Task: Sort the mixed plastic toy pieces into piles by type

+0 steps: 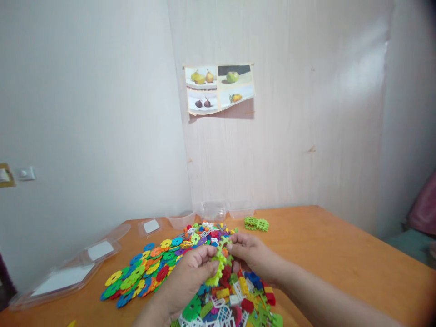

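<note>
My left hand (190,272) pinches lime-green toothed plastic building pieces (220,263) between thumb and fingers. From the other side, my right hand (254,253) grips the upper part of the same pieces. Both hands are above a mixed pile of colourful plastic bricks (223,293) and white lattice parts (223,313). Whether the green pieces are locked together cannot be told, as fingers cover parts of them. Left of my hands spreads a heap of notched plastic discs (160,259) in several colours. A cluster of similar green lattice pieces (256,224) lies farther back on the right.
Clear plastic containers (213,210) stand at the table's back edge against the wall. Transparent lids (64,281) with white labels lie along the left side. The orange-brown wooden table (327,254) extends to the right. A fruit picture sheet (220,88) hangs on the wall.
</note>
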Motion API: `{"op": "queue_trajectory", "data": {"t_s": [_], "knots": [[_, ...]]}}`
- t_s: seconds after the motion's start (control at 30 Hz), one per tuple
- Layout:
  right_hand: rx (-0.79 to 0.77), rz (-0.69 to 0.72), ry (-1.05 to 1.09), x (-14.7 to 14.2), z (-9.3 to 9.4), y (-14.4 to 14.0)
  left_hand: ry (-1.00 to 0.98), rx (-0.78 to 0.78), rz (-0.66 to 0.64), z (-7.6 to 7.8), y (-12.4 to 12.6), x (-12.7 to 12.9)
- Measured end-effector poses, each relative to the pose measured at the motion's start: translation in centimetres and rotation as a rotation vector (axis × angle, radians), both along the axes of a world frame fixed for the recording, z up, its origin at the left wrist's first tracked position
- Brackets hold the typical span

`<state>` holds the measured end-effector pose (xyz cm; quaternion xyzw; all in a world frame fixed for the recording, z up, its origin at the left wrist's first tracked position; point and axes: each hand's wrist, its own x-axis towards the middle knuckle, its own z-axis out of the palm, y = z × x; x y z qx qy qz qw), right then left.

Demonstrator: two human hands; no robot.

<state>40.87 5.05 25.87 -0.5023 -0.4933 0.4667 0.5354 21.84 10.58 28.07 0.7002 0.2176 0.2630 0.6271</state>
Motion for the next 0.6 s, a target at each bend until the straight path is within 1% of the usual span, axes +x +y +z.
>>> {"op": "queue_trajectory", "data": {"t_s": [0.03, 0.1, 0.13, 0.2, 0.27, 0.33, 0.4, 0.5, 0.6], "knots": [[0.007, -0.076, 0.002, 0.4, 0.1, 0.7, -0.01, -0.007, 0.044, -0.2, 0.2, 0.0], [0.014, -0.296, -0.019, 1.9, -0.1, 2.3, 0.003, 0.004, 0.176, -0.6, 1.0, 0.0], [0.018, -0.394, -0.022, 3.0, -0.3, 3.1, 0.026, 0.023, 0.253, -0.8, 1.5, 0.0], [0.018, -0.544, -0.019, 5.7, -1.0, 4.5, 0.074, 0.078, 0.409, -1.4, 2.7, -0.1], [-0.011, -0.679, -0.019, 8.4, -2.0, 5.4, 0.099, 0.128, 0.532, -2.1, 3.8, -0.3], [-0.058, -0.75, -0.016, 10.6, -3.1, 5.8, 0.105, 0.164, 0.603, -2.6, 4.6, -0.5], [-0.092, -0.775, -0.016, 11.9, -4.3, 5.8, 0.12, 0.185, 0.63, -2.9, 4.9, -0.5], [-0.101, -0.798, -0.031, 12.7, -5.5, 5.3, 0.131, 0.205, 0.64, -3.0, 4.5, -0.2], [-0.08, -0.83, -0.066, 12.9, -5.6, 4.6, 0.127, 0.203, 0.647, -2.8, 3.7, 0.1]]}}
